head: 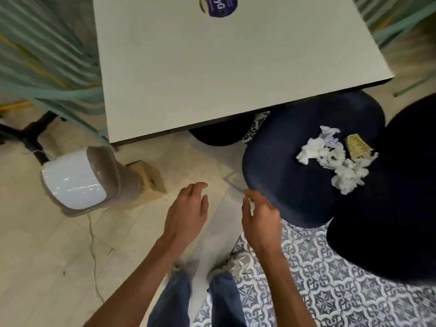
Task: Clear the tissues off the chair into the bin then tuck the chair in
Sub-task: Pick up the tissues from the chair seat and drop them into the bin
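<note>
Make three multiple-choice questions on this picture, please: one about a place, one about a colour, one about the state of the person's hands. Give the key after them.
1. Where do the crumpled white paper tissues lie?
A) on a shelf
B) on the seat of the dark blue padded chair
C) in a sink

2. What colour is the body of the plastic bin with the grey-brown lid?
A) red
B) black
C) white

3. What do the left hand and the right hand hold?
A) nothing
B) a cup each
C) a broom

Key: 1 B, the tissues are heaped on the seat; 2 C, the bin's wall is glossy white; 3 A, both hands show loose, empty fingers.
</note>
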A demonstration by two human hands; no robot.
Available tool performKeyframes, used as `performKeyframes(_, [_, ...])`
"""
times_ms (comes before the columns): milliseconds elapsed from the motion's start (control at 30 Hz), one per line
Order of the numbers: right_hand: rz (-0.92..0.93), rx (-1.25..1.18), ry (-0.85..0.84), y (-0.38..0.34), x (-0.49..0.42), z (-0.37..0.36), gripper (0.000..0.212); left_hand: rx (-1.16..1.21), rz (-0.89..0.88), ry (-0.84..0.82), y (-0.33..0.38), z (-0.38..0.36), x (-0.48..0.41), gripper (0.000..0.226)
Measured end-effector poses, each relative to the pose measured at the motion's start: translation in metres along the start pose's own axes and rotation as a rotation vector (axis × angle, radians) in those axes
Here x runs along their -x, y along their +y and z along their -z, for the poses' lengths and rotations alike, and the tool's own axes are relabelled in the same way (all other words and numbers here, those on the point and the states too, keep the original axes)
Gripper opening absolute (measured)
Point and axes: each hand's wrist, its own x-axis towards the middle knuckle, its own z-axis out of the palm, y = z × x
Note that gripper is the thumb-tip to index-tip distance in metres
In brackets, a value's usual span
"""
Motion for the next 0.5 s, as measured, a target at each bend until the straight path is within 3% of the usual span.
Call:
performKeyframes(233, [-0.147, 0.007, 0.080, 0.094, -0.021, 0.069, 0.022, -0.022, -0.129, -0.090, 0.108, -0.059, -0.026, 0.029])
performKeyframes(500, [-0.320, -0.031, 0.095, 0.160, -0.048, 0.095, 0.023, -0.068, -0.284, -0.169, 0.181, -0.106, -0.090, 0.019])
